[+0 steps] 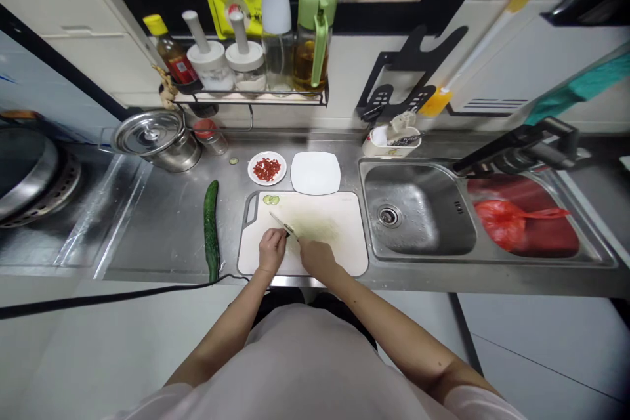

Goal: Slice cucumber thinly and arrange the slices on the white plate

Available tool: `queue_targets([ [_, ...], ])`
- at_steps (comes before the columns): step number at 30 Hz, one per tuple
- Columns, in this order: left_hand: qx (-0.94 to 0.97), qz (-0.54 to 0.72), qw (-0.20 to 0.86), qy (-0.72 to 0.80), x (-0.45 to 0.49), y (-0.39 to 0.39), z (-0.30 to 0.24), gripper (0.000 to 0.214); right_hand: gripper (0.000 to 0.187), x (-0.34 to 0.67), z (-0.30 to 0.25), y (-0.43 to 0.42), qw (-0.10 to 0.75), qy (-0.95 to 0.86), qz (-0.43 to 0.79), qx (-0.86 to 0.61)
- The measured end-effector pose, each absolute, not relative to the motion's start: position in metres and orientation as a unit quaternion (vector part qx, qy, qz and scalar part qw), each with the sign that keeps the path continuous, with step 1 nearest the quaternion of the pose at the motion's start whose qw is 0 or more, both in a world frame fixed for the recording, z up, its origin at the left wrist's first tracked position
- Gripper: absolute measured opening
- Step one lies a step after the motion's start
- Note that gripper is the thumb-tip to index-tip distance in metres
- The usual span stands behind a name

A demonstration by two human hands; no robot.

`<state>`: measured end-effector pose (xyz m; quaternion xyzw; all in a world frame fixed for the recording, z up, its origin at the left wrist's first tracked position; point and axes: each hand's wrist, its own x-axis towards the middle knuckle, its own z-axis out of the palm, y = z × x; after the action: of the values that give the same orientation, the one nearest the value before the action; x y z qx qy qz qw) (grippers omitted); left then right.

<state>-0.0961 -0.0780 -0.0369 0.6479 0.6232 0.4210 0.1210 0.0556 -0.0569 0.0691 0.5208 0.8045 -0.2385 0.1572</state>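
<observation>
Over the white cutting board [347, 236], my right hand [317, 257] is closed round the handle of a knife [281, 220]. Its blade points away and to the left. My left hand [272, 251] lies close beside the blade with its fingers curled together; whatever is under them is hidden. A few pale green cucumber slices [270, 199] lie at the board's upper left, and faint green wet marks show on its middle. A long dark green cucumber [210, 230] rests on the steel counter left of the board.
Behind the board stand a plate of chopped red pieces [266, 168] and a white plate [315, 172]. A lidded pot [167, 144] is at the left. The double sink [418, 210] holds a red bag [502, 223] at right. A black cable [123, 295] crosses the counter's front edge.
</observation>
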Motion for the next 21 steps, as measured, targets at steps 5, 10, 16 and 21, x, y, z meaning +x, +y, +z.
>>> queue_targets([
  [5,0.646,0.421,0.126,0.624,-0.0964,-0.0776,-0.0375,0.018,0.029,0.056,0.0702,-0.0555,0.163,0.804,-0.241,0.519],
  [10,0.645,0.423,0.124,0.624,-0.0969,-0.0776,-0.0396,0.018,0.031,0.0513,0.0658,-0.0515,0.146,0.805,-0.244,0.521],
  [16,0.643,0.426,0.131,0.622,-0.0969,-0.0779,-0.0401,0.017,0.03,0.0574,0.0666,-0.0541,0.166,0.8,-0.247,0.521],
  [21,0.643,0.425,0.133,0.623,-0.097,-0.0781,-0.0397,0.018,0.032,0.053,0.0658,-0.0501,0.17,0.804,-0.236,0.518],
])
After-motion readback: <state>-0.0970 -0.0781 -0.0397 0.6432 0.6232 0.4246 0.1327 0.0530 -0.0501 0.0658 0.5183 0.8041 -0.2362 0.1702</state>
